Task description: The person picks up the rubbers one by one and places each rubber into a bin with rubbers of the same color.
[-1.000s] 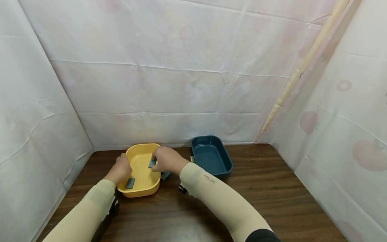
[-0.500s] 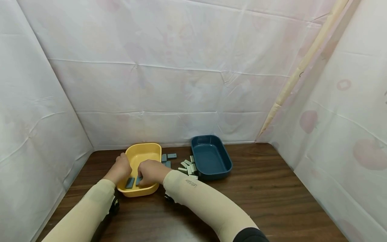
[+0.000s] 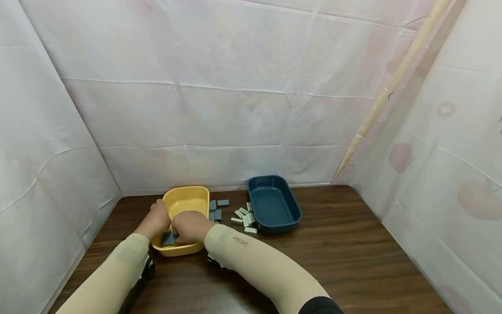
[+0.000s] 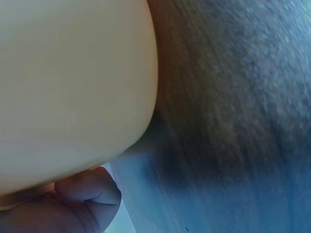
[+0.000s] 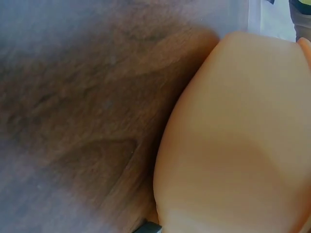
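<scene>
With my left hand [image 3: 156, 219] I grip the left wall of the yellow bin [image 3: 186, 203], my fingers bent over its rim. My right hand [image 3: 191, 226] is inside the near part of this bin, the fingers curled and closed on a blue-grey block [image 3: 174, 237] – it sits at the left side of my grip, and the fingertips are hidden. Against it lies a second block [image 3: 166, 239], at the near left; where one ends, I cannot tell. Outside, just right of the bin, are loose blue-grey blocks [image 3: 218, 215]. Farther right, pale green blocks [image 3: 245, 220] lie beside the dark blue bin [image 3: 276, 203] – all on the brown table [image 3: 353, 244].
</scene>
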`<state>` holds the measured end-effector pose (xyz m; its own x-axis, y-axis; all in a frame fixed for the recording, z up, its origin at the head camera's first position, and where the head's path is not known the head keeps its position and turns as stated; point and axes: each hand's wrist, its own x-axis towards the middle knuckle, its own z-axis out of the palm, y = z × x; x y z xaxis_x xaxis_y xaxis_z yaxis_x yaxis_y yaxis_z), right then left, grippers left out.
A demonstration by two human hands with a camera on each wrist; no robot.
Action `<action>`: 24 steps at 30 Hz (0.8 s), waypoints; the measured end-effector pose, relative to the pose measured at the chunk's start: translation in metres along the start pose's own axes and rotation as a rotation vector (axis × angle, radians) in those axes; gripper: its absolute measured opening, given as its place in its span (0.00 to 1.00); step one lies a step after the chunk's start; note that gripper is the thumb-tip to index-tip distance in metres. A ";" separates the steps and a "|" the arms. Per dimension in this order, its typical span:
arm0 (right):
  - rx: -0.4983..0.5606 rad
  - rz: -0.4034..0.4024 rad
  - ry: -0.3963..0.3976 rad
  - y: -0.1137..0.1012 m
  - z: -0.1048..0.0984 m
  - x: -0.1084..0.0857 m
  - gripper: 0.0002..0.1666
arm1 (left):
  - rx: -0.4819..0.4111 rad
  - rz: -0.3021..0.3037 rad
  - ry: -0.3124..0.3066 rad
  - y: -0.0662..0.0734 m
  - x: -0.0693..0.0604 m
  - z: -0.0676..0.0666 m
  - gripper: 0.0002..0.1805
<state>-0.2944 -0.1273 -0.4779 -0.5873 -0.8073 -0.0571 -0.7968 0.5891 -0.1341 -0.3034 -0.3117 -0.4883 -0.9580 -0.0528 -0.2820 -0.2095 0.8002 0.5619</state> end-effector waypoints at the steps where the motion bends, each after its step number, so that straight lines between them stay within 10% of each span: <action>1: -0.005 0.003 -0.001 0.000 0.000 0.000 0.40 | 0.000 -0.001 0.003 0.000 0.000 0.000 0.30; 8: 0.052 0.007 -0.013 0.006 -0.002 -0.002 0.37 | 0.035 -0.011 0.008 0.002 -0.002 0.001 0.30; 15: 0.103 0.078 0.066 0.030 -0.028 -0.010 0.08 | 0.079 -0.013 0.017 0.006 -0.008 0.001 0.38; 24: 0.064 0.241 0.166 0.076 -0.050 -0.026 0.12 | 0.087 -0.026 0.029 0.005 -0.005 0.002 0.40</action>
<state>-0.3464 -0.0596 -0.4374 -0.7781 -0.6246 0.0666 -0.6238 0.7560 -0.1984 -0.2996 -0.3060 -0.4852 -0.9580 -0.0901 -0.2724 -0.2176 0.8470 0.4850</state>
